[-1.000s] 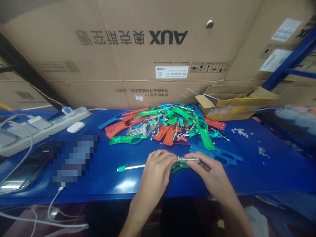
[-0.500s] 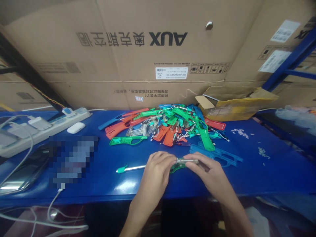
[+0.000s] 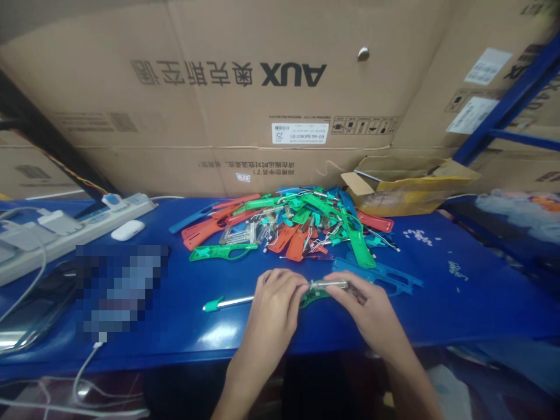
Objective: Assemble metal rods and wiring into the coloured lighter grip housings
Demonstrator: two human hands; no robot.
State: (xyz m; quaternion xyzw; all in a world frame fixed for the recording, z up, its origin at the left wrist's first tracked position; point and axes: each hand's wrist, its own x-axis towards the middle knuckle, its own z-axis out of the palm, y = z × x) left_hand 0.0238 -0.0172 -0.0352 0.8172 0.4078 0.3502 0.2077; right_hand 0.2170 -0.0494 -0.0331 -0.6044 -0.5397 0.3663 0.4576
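My right hand (image 3: 367,306) pinches a clear lighter fuel tank (image 3: 329,284) between thumb and fingers. At the tank's left end, the fingers of my left hand (image 3: 277,300) are closed on the lighter; their exact grip is hidden. Beneath the tank, part of a green lighter half-shell (image 3: 311,298) shows between my hands. A metal lighter tube (image 3: 236,301) with a green tip (image 3: 213,305) sticks out to the left of my left hand. Just beyond my right hand lie blue half-shells (image 3: 380,276).
A pile of red, green and blue lighter parts (image 3: 301,219) lies ahead, with a screwdriver (image 3: 306,257) at its front. An open carton (image 3: 398,192) stands behind. Small white pieces (image 3: 420,236) are scattered right. A power strip (image 3: 96,227), earbud case (image 3: 128,230) and pixelated phone (image 3: 126,286) lie left.
The whole view has shifted slightly left. Both hands stay around the tank and half-shell, with almost no visible movement between them.
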